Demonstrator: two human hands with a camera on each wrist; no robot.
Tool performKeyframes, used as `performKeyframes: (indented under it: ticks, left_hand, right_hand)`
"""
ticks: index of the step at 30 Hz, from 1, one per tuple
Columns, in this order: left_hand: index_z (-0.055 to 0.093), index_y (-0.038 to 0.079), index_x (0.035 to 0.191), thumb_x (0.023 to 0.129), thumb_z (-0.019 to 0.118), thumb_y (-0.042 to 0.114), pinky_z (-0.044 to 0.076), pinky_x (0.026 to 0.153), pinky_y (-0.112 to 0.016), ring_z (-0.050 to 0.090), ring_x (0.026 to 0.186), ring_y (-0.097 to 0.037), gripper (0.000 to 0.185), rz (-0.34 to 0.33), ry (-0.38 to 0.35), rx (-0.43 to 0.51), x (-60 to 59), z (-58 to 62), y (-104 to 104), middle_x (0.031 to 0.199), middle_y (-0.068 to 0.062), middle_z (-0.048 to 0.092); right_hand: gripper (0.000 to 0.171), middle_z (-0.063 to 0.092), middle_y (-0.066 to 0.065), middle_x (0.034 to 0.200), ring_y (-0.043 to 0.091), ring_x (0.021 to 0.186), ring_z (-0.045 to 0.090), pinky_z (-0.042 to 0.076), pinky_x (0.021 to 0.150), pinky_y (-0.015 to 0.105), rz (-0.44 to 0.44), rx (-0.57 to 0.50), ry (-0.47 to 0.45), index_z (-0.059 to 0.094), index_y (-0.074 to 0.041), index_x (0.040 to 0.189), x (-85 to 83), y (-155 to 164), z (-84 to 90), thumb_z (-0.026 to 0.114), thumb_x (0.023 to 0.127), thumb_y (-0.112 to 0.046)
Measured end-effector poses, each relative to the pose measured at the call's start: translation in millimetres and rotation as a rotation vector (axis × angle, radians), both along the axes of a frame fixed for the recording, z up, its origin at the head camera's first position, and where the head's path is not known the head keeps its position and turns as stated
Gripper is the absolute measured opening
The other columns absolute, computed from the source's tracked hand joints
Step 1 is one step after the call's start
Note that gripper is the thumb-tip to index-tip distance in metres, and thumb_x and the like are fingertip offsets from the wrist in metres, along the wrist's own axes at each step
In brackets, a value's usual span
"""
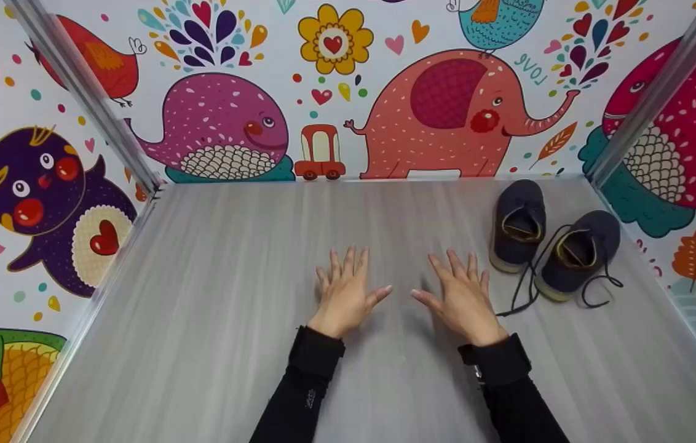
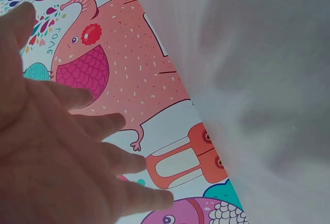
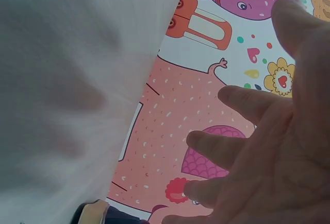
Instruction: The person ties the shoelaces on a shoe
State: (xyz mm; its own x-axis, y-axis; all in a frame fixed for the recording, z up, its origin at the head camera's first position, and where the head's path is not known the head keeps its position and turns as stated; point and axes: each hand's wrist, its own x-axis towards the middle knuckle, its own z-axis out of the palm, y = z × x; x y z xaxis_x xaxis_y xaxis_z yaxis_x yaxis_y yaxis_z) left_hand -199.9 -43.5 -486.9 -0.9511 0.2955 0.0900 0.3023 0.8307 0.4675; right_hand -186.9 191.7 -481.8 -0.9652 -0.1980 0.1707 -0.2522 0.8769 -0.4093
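Both hands are held out over the grey wood-grain surface (image 1: 231, 258), palms down, with fingers spread and nothing in them. The left hand (image 1: 345, 301) is near the middle, its thumb pointing toward the other hand. To its right, the right hand (image 1: 462, 301) mirrors it, a gap between the two thumbs. A pair of dark lace-up shoes stands at the right: the left shoe (image 1: 511, 246) a little farther back, the right shoe (image 1: 563, 280) angled beside it. Their dark laces (image 1: 529, 289) trail loose, close to the right hand. In the right wrist view, part of a shoe (image 3: 111, 214) shows at the bottom.
White panels with cartoon animals, such as an elephant (image 1: 422, 123) and a whale (image 1: 219, 132), stand at the back and both sides. Metal corner posts (image 1: 96, 104) join the panels. Black sleeves (image 1: 299, 394) cover the forearms.
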Motion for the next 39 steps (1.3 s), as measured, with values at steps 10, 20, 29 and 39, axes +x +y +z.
performKeyframes:
  ticks: [10,20,29,39]
  left_hand:
    - [0.016,0.008,0.158,0.096,0.045,0.064,0.002,0.107,-0.073,-0.005,0.145,-0.048,0.089,0.0,-0.003,0.026,-0.1,1.1,-3.1,0.162,-0.022,0.012]
    - [0.016,0.009,0.159,0.095,0.045,0.065,0.002,0.107,-0.074,-0.004,0.145,-0.049,0.089,-0.006,0.005,0.02,-0.1,2.3,-2.9,0.162,-0.021,0.012]
    - [0.022,0.007,0.157,0.098,0.046,0.059,0.007,0.107,-0.073,0.007,0.145,-0.048,0.083,-0.059,-0.044,0.094,0.6,9.1,-16.7,0.16,-0.021,0.02]
    - [0.055,0.002,0.137,0.103,0.055,0.031,0.045,0.099,-0.044,0.055,0.122,-0.029,0.045,-0.08,0.221,0.337,6.2,42.1,-31.5,0.132,-0.014,0.059]
  right_hand:
    - [0.079,0.028,0.029,0.155,0.059,0.14,0.009,0.009,0.103,0.078,-0.009,0.005,-0.014,0.044,-0.009,0.15,-1.0,-0.6,-1.7,0.067,0.089,-0.054]
    - [0.079,0.028,0.028,0.155,0.058,0.141,0.008,0.009,0.104,0.076,-0.021,-0.043,-0.017,0.043,-0.009,0.15,0.3,1.4,0.4,0.066,0.09,-0.054]
    - [0.044,0.06,0.031,0.115,0.047,0.099,0.06,0.048,0.083,0.057,-0.16,-0.162,0.203,0.052,0.01,0.135,-6.6,29.0,13.7,0.06,0.1,-0.016]
    - [0.039,0.055,0.044,0.111,0.059,0.098,0.054,0.044,0.084,0.066,-0.349,0.09,-0.099,0.058,0.02,0.114,-89.8,134.0,64.2,0.051,0.095,-0.014]
